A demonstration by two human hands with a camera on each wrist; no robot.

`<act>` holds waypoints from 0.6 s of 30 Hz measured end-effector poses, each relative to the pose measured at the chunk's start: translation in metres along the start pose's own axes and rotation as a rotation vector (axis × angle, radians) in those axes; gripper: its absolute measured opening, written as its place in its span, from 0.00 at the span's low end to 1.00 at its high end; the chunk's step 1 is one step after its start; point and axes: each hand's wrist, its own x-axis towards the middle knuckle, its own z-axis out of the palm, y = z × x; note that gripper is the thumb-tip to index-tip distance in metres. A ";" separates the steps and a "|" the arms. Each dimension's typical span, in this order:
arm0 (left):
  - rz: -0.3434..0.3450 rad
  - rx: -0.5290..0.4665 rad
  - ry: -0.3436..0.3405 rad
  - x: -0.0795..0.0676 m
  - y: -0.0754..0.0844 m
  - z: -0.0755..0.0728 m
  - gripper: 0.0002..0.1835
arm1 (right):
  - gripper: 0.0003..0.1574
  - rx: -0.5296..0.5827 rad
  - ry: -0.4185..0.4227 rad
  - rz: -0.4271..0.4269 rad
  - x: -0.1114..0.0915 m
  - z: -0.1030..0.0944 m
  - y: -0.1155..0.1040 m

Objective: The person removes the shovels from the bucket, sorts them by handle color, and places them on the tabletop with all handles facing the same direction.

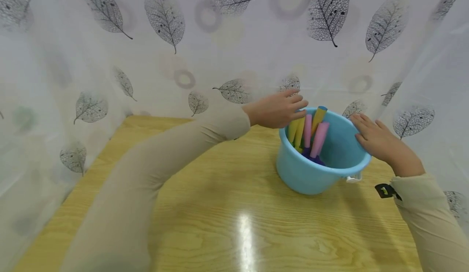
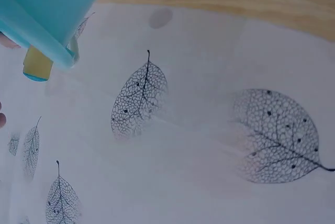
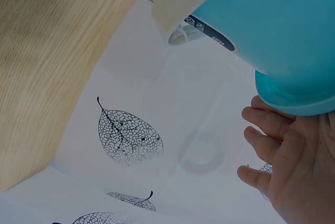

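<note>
A light blue bucket (image 1: 304, 182) stands on the wooden table, right of the middle in the head view. Inside, several tube-like handles lean toward its left side: yellow ones (image 1: 299, 132), pink ones (image 1: 320, 139) with purple parts (image 1: 317, 161) below, and a darker yellow one (image 1: 319, 119) with a blue end. My left hand (image 1: 277, 109) is at the bucket's left rim, fingers extended by the handles. On the opposite side my right hand (image 1: 377, 141) rests against the rim with fingers fairly straight. In the right wrist view, that palm (image 3: 309, 171) meets the rim (image 3: 293, 106), its fingers spread.
A white bucket-handle fitting (image 1: 353, 178) sticks out at the bucket's front right. Behind the wooden table (image 1: 205, 207) and along its sides hangs a pale curtain (image 1: 234, 60) printed with leaves. A small black device (image 1: 385, 191) sits at the right cuff.
</note>
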 end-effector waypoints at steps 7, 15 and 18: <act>0.170 0.095 -0.100 0.039 0.000 -0.009 0.21 | 0.36 -0.008 0.005 0.012 -0.001 -0.002 -0.001; 0.319 0.093 -0.163 0.078 0.017 -0.007 0.21 | 0.36 -0.022 -0.019 0.022 0.000 -0.004 0.000; 0.350 0.102 -0.191 0.088 0.022 -0.002 0.21 | 0.36 -0.022 -0.026 0.030 0.000 -0.004 -0.002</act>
